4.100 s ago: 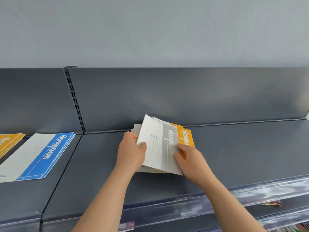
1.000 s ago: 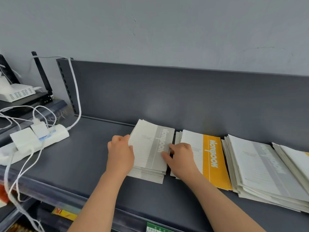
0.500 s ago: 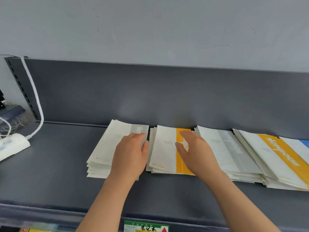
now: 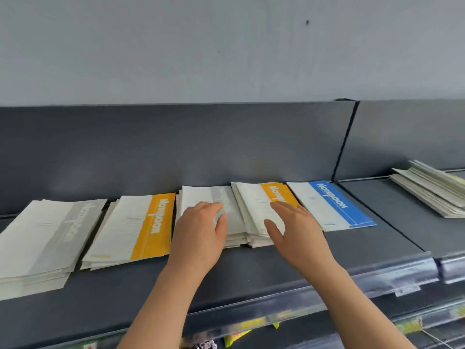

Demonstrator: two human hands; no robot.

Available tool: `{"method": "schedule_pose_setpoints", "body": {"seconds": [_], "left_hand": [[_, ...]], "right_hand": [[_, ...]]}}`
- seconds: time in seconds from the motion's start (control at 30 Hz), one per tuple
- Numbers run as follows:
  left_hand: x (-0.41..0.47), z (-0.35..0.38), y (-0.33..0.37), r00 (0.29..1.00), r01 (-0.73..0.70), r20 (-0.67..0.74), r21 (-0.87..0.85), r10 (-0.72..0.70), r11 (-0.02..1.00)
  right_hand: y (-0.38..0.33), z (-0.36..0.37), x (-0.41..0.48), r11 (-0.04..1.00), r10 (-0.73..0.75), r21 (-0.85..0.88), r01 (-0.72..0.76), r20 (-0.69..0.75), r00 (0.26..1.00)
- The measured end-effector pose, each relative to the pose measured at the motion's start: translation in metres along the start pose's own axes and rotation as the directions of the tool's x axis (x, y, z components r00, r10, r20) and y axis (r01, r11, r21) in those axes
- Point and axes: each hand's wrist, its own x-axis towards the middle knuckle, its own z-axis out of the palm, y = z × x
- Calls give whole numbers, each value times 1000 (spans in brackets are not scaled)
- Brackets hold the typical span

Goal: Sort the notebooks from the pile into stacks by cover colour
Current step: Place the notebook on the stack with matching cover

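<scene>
Head view: the middle grey stack [image 4: 201, 195] of notebooks lies on the dark shelf [image 4: 251, 273]. The left hand [image 4: 201, 230] rests flat on it, fingers relaxed, gripping nothing. Touching its right side is an orange stack [image 4: 254, 200]. The right hand [image 4: 294, 230] is spread over this one, fingers straight, holding nothing. Further right lie a blue notebook [image 4: 329, 205] and, well apart, a loose pile [image 4: 427, 190]. Left of the middle grey stack lie a second orange stack [image 4: 136, 227] and an outer grey stack [image 4: 50, 238].
</scene>
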Motion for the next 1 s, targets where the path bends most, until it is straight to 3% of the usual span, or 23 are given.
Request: {"method": "schedule_pose_setpoints", "body": {"seconds": [0.3,0.53,1.0], "left_hand": [[4,104,152,996,-65,59,-80,70,995],[13,171,212,987,-61,139,-97,75,993],[97,291,322,939,-224,227,-164,257,961]], "right_hand": [[168,-78,-38,991,112,-75,-115,-42,993],[263,-98,-43,973,209,-91,-212,-44,977],[411,-148,5,915,382,-71,-397,-169,909]]}}
